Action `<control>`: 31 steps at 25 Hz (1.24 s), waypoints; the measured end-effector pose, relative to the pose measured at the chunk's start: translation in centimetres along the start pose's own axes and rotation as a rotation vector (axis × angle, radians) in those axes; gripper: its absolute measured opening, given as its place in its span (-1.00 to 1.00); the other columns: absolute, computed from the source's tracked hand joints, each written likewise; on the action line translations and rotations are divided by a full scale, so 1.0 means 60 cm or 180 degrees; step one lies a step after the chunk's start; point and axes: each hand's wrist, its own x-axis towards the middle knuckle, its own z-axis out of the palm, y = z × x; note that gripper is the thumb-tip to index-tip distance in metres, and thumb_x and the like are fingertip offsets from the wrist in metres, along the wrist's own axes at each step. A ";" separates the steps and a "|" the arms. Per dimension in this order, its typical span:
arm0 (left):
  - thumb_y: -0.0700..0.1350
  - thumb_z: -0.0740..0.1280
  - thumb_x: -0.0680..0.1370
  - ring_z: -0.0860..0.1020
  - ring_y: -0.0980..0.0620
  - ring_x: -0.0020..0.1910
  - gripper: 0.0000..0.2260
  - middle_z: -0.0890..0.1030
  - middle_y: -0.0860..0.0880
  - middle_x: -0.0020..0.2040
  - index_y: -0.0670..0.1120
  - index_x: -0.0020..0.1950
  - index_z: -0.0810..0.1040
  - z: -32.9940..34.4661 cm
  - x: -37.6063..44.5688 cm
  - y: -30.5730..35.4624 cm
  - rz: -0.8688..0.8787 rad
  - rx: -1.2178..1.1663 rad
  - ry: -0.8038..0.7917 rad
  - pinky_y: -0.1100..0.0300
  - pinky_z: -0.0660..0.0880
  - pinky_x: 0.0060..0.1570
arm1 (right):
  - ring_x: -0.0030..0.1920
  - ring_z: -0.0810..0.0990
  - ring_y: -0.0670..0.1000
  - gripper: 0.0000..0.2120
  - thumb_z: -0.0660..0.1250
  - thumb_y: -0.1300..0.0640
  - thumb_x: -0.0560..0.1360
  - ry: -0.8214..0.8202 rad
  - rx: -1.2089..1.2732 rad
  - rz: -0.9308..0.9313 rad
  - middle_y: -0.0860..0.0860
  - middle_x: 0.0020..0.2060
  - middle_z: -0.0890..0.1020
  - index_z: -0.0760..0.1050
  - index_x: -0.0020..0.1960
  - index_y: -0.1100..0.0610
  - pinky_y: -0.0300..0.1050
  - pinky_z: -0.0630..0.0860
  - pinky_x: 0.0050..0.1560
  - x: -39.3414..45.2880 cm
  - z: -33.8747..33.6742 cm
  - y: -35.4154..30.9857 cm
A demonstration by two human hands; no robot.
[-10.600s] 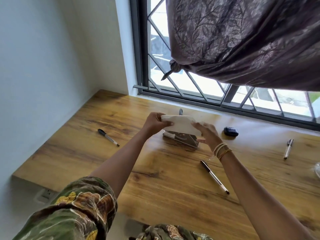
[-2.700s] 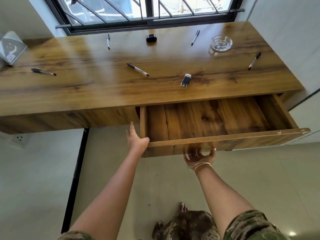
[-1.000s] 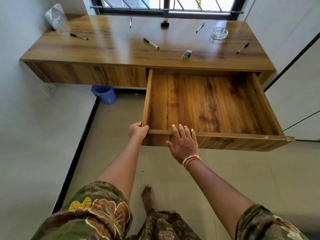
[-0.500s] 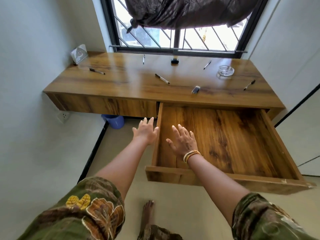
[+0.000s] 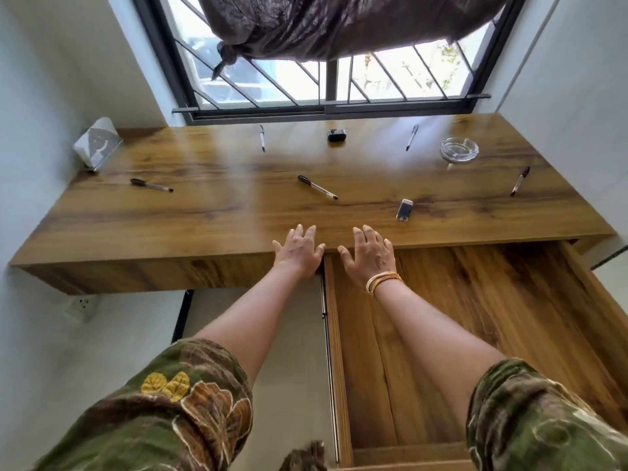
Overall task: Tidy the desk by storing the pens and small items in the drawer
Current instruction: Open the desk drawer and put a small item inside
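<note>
The wooden drawer point(image 5: 492, 317) stands pulled far out under the right half of the desk point(image 5: 204, 215); nothing lies in the part I see. My left hand point(image 5: 299, 249) and my right hand point(image 5: 368, 254) are side by side at the desk's front edge, fingers spread, holding nothing. Several pens lie scattered on the desk: one in the middle point(image 5: 317, 187), one at the left point(image 5: 151, 185), two near the window point(image 5: 262, 138) point(image 5: 412, 137), one at the right point(image 5: 520, 180). A small black lighter-like item point(image 5: 404, 210) lies right of my right hand. A small black case point(image 5: 336, 135) sits by the window.
A glass ashtray point(image 5: 458, 149) stands at the back right. A napkin holder point(image 5: 98, 144) sits in the back left corner against the wall. A barred window point(image 5: 323, 86) with a tied curtain is behind the desk. Walls close in on both sides.
Both hands have risen from the drawer's left side to the desk's front edge. My view has come closer to the desk. Earlier the drawer was pulled open.
</note>
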 end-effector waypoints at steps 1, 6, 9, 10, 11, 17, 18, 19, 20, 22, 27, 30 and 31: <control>0.13 0.10 0.63 0.01 -0.11 0.57 -0.45 0.06 -0.13 0.59 0.01 0.58 0.05 0.000 0.025 0.002 0.0051 -0.0030 -0.0062 -0.31 -0.01 0.45 | 0.45 0.27 0.15 -0.41 0.12 -0.17 0.56 0.0056 -0.0033 0.0116 0.15 0.45 0.31 0.23 0.47 0.14 0.17 0.22 0.42 0.023 0.000 0.009; 0.35 -0.02 0.56 -0.41 -0.14 0.50 -0.29 -0.43 -0.08 0.52 0.13 0.54 -0.33 0.026 0.099 0.004 0.0046 0.0417 -0.0982 -0.37 -0.33 0.36 | 0.35 0.36 0.22 -0.46 0.26 -0.07 0.51 0.0327 -0.0187 0.0917 0.21 0.40 0.29 0.27 0.41 0.13 0.15 0.38 0.28 0.130 -0.004 0.072; 0.40 -0.03 0.53 -0.51 -0.17 0.43 -0.25 -0.56 -0.08 0.45 0.16 0.48 -0.44 0.032 0.114 0.004 0.0056 0.0451 -0.1218 -0.40 -0.39 0.31 | 0.28 0.38 0.24 -0.44 0.28 -0.07 0.51 0.0296 -0.0044 0.1328 0.22 0.37 0.30 0.25 0.45 0.06 0.13 0.40 0.24 0.174 0.001 0.107; 0.40 -0.01 0.52 -0.52 -0.18 0.43 -0.24 -0.58 -0.08 0.44 0.17 0.48 -0.45 0.030 0.118 0.005 0.0043 0.0433 -0.1287 -0.41 -0.38 0.31 | 0.28 0.37 0.24 -0.46 0.27 -0.08 0.52 0.0247 -0.0095 0.1403 0.22 0.37 0.31 0.25 0.45 0.03 0.12 0.38 0.24 0.185 0.004 0.113; 0.40 0.00 0.52 -0.53 -0.19 0.42 -0.23 -0.59 -0.09 0.43 0.18 0.47 -0.46 0.026 0.122 0.006 0.0030 0.0438 -0.1333 -0.42 -0.37 0.31 | 0.29 0.36 0.24 -0.50 0.25 -0.08 0.53 0.0228 -0.0197 0.1422 0.20 0.37 0.32 0.29 0.43 0.01 0.12 0.37 0.24 0.194 0.008 0.117; 0.39 0.02 0.52 -0.52 -0.21 0.43 -0.22 -0.58 -0.10 0.43 0.19 0.46 -0.47 0.022 0.124 0.012 -0.0027 0.0555 -0.1398 -0.45 -0.32 0.31 | 0.21 0.42 0.24 -0.60 0.17 0.30 0.49 0.0487 -0.0398 0.1134 0.21 0.23 0.50 0.49 0.30 0.13 0.07 0.44 0.20 0.199 0.011 0.118; 0.39 0.02 0.52 -0.51 -0.21 0.43 -0.22 -0.58 -0.10 0.44 0.19 0.47 -0.47 0.023 0.122 0.012 -0.0037 0.0551 -0.1353 -0.44 -0.32 0.32 | 0.18 0.43 0.24 -0.58 0.18 0.33 0.47 0.0522 -0.0313 0.1075 0.21 0.21 0.51 0.49 0.29 0.12 0.05 0.43 0.20 0.190 0.014 0.116; 0.38 0.02 0.52 -0.51 -0.20 0.44 -0.22 -0.57 -0.10 0.44 0.19 0.47 -0.46 0.024 0.120 0.013 -0.0052 0.0547 -0.1309 -0.44 -0.32 0.32 | 0.15 0.46 0.23 -0.58 0.19 0.34 0.46 0.0601 -0.0174 0.1018 0.20 0.18 0.54 0.51 0.27 0.11 0.03 0.43 0.19 0.179 0.018 0.112; 0.38 0.01 0.52 -0.50 -0.20 0.44 -0.23 -0.56 -0.09 0.45 0.19 0.48 -0.46 0.025 0.116 0.013 -0.0081 0.0543 -0.1273 -0.42 -0.33 0.33 | 0.12 0.49 0.21 -0.59 0.22 0.33 0.45 0.0707 0.0018 0.0959 0.19 0.14 0.56 0.52 0.26 0.10 0.00 0.42 0.18 0.165 0.019 0.106; 0.38 -0.02 0.53 -0.48 -0.19 0.45 -0.25 -0.54 -0.09 0.47 0.18 0.49 -0.45 0.025 0.105 0.018 -0.0176 0.0514 -0.1234 -0.40 -0.33 0.34 | 0.06 0.56 0.16 -0.65 0.31 0.29 0.45 0.0909 0.0418 0.0738 0.14 0.07 0.62 0.54 0.21 0.12 -0.06 0.44 0.15 0.128 0.020 0.093; 0.32 0.01 0.57 -0.46 -0.24 0.46 -0.24 -0.52 -0.12 0.47 0.13 0.48 -0.47 0.056 0.047 0.031 -0.0177 0.0842 -0.1054 -0.42 -0.28 0.36 | -0.02 0.59 0.10 -0.69 0.41 0.30 0.38 0.1095 0.0653 -0.0411 0.10 0.03 0.64 0.56 0.11 0.19 -0.07 0.53 0.10 -0.006 0.034 0.075; 0.35 0.05 0.55 -0.47 -0.25 0.45 -0.19 -0.54 -0.12 0.46 0.13 0.48 -0.49 0.060 0.031 0.028 -0.0126 0.0911 -0.1054 -0.41 -0.29 0.36 | -0.03 0.58 0.09 -0.66 0.42 0.30 0.38 0.0912 0.0693 -0.0370 0.09 0.04 0.64 0.56 0.16 0.18 -0.07 0.56 0.08 -0.059 0.061 0.077; 0.35 0.06 0.54 -0.47 -0.25 0.45 -0.18 -0.55 -0.12 0.45 0.12 0.47 -0.49 0.059 0.030 0.026 -0.0106 0.0899 -0.1083 -0.41 -0.29 0.36 | -0.03 0.59 0.10 -0.65 0.42 0.30 0.38 0.0816 0.0705 -0.0318 0.10 0.04 0.64 0.55 0.17 0.18 -0.04 0.57 0.06 -0.070 0.074 0.078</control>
